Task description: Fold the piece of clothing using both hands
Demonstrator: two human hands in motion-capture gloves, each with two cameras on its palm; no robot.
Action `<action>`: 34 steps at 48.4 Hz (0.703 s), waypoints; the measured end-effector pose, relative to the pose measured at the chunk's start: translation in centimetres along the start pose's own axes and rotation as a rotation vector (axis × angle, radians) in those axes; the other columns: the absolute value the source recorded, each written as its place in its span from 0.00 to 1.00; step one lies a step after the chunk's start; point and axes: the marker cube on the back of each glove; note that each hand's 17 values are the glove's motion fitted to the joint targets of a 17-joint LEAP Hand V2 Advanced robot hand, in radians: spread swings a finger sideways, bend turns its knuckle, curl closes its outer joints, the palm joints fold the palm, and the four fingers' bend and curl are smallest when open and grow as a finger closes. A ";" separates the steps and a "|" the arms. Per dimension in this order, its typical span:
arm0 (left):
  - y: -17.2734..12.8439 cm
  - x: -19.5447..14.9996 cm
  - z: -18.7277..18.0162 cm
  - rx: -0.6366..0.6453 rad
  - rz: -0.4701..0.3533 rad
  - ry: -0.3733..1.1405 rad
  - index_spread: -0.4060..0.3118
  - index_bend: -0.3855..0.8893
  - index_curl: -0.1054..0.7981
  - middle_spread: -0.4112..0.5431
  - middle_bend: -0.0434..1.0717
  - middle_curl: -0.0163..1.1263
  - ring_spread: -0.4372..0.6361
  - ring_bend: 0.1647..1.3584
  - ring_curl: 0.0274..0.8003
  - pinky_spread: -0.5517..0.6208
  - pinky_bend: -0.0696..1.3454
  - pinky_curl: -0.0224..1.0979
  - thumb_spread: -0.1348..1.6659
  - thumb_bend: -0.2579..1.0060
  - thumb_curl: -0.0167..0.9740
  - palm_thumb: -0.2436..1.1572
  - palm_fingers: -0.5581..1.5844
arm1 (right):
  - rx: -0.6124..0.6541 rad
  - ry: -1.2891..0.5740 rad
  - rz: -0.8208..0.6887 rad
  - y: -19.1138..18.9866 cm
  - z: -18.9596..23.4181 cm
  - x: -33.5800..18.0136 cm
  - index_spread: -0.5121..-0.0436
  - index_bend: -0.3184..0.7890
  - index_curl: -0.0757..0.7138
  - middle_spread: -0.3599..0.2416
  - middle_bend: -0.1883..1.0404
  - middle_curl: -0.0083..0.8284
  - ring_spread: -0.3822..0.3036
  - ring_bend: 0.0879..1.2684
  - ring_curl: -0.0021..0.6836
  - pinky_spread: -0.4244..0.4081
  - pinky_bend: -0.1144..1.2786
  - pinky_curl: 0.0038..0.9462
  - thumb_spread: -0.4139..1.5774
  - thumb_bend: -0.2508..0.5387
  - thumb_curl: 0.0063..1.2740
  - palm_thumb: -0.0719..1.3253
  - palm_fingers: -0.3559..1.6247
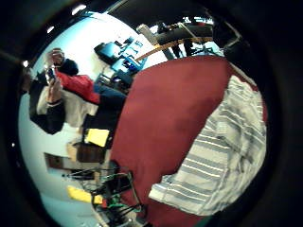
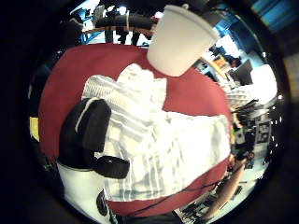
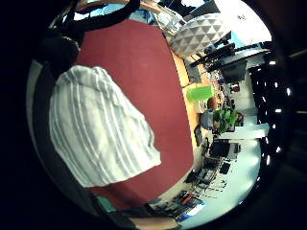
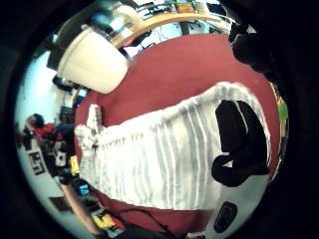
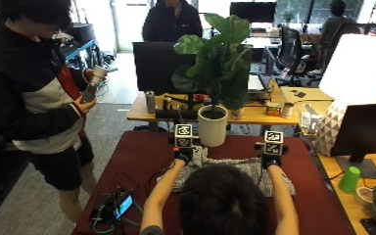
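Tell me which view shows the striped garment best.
The left thumb side palm view: nearly the whole striped garment lies spread on the red table. The right thumb view shows most of it, the little finger views only parts; in the outside view the person's head hides most of it.

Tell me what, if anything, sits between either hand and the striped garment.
Nothing visible does. The left hand and right hand are already at the striped garment on the red table; only cloth lies beneath them.

Item count: one striped garment [image 5: 240, 169] on one dark red table [image 5: 136, 156]; two gloved hands, left hand [image 5: 183, 154] and right hand [image 5: 270, 160] (both at the garment's far edge); one white plant pot [image 5: 212, 128]; one green cup [image 5: 349, 179].
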 end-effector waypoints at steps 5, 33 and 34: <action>2.0 1.2 0.0 -0.045 0.107 0.088 0.33 0.44 0.62 0.30 0.15 0.33 0.24 0.24 0.50 0.45 0.20 0.36 0.78 0.20 0.31 0.45 0.54 | -0.114 -0.003 0.031 2.1 0.2 2.3 0.47 0.39 0.53 0.31 0.39 0.57 0.27 0.28 0.60 0.46 0.27 0.39 0.88 0.34 0.27 0.70 0.60; 13.8 2.2 9.6 -0.607 0.198 0.064 0.49 0.41 0.54 0.57 0.18 0.25 0.60 0.27 0.47 0.78 0.27 0.36 0.69 0.17 0.22 0.16 0.32 | -0.607 -0.065 0.416 12.5 7.6 8.2 0.59 0.35 0.32 0.68 0.32 0.47 0.72 0.30 0.56 0.76 0.52 0.44 0.84 0.29 0.17 0.34 0.35; 13.9 2.2 9.5 -0.619 0.203 0.060 0.49 0.41 0.54 0.58 0.18 0.25 0.61 0.28 0.46 0.79 0.27 0.36 0.69 0.17 0.22 0.16 0.32 | -0.570 -0.064 0.417 12.2 7.7 8.1 0.60 0.34 0.31 0.68 0.33 0.47 0.72 0.31 0.56 0.74 0.52 0.44 0.84 0.30 0.17 0.34 0.37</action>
